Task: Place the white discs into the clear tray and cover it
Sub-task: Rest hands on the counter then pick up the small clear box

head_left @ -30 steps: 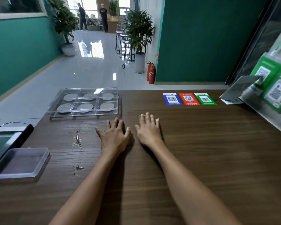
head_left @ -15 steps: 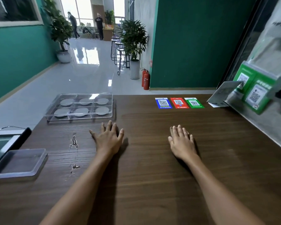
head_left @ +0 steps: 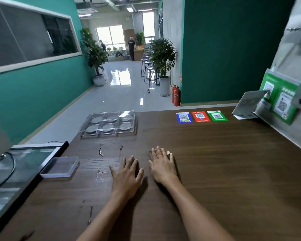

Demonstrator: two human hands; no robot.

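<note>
A: Hands?
B: Left hand (head_left: 126, 176) flat on the wooden table (head_left: 215, 171), palm down, fingers spread and straight, holding nothing. Right hand (head_left: 162, 166) just beside it, also flat, fingers straight and close together, holding nothing. The two don't touch.

A: Tray?
B: Clear tray (head_left: 109, 123) sits at the table's far left edge, well apart from both hands. Six compartments, two rows of three, one white disc (head_left: 107, 126) lying flat in each. It looks covered with a clear top, but with the glare I can't be certain.

A: Anything else clear?
B: A shallow clear plastic lid (head_left: 60, 166) lies flat near the left edge, left of the left hand, resting partly against a dark-framed screen (head_left: 23, 164) with a black cable.

A: Rest of the table?
B: Small wet spots (head_left: 100, 153) between tray and hands. Blue QR card (head_left: 184, 117), red QR card (head_left: 200, 116) and green QR card (head_left: 216, 116) in a row at the far edge.
</note>
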